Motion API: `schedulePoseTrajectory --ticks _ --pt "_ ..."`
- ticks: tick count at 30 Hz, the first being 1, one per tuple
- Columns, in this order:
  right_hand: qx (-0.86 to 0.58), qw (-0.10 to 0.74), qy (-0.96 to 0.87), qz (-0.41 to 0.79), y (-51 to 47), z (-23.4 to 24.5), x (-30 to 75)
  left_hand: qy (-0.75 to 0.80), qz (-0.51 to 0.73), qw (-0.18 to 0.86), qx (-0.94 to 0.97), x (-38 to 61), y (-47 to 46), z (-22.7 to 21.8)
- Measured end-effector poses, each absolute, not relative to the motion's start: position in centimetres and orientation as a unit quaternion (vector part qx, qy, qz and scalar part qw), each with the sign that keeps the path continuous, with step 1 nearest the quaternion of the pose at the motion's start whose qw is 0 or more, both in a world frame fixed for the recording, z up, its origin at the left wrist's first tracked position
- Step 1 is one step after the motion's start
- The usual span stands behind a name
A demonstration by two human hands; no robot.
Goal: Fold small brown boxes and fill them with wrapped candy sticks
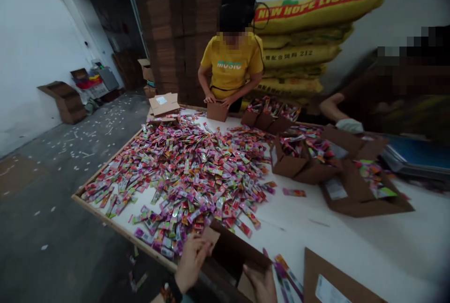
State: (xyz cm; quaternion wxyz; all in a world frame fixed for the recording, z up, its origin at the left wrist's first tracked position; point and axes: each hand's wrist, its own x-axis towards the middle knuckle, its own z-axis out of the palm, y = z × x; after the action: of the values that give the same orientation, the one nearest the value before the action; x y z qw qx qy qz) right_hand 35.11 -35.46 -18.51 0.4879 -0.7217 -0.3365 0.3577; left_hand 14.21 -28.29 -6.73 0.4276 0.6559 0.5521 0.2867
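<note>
A brown cardboard box (241, 249) stands open at the near edge of the table, its inside dark. My left hand (191, 261) pinches a small end flap of this box on its left side. Around the box's right end, my right hand (263, 285) is closed, with part of it cut off by the bottom of the view. Just beyond the box spreads a large heap of small, colourful, stick-shaped packets (200, 167). A few loose packets (286, 277) lie to the right of my right hand.
Beside them is a flat cardboard piece (333, 279) with a white label. Filled open boxes (291, 164) stand on the right. Across the white table (298, 221), a co-worker in yellow (232, 66) handles a small box (217, 111). Another person's gloved hand (349, 125) is at right.
</note>
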Motion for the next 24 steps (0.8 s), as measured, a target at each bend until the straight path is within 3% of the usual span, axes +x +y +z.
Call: schedulePoseTrajectory --ticks 6,9,13,15,17,21,24 --pt "-0.578 0.404 -0.477 0.524 -32.7 -12.4 39.9 0.648 0.116 0.249 0.711 16.8 -26.0 -8.6" --pt "-0.558 0.326 -0.582 0.493 -32.6 -8.4 40.6 0.668 0.181 0.249 0.677 16.8 -25.6 -10.1" --pt "-0.499 0.16 -0.724 0.45 -33.2 -6.3 39.8 0.707 0.275 0.274 0.591 15.5 -25.9 -10.8" --pt "-0.485 0.094 -0.758 0.425 -33.6 -6.4 39.2 0.643 0.238 0.277 0.674 15.2 -26.1 -10.1" --pt "-0.499 0.057 -0.769 0.395 -33.8 -6.8 38.5 0.487 0.124 0.278 0.818 15.4 -25.9 -8.9" --pt "-0.509 0.031 -0.775 0.373 -33.8 -8.0 37.7 0.256 -0.056 0.266 0.928 17.1 -24.3 -7.2" --pt "-0.531 0.143 -0.716 0.43 -33.8 -10.2 38.9 0.25 -0.073 0.294 0.92 18.3 -23.5 -6.0"
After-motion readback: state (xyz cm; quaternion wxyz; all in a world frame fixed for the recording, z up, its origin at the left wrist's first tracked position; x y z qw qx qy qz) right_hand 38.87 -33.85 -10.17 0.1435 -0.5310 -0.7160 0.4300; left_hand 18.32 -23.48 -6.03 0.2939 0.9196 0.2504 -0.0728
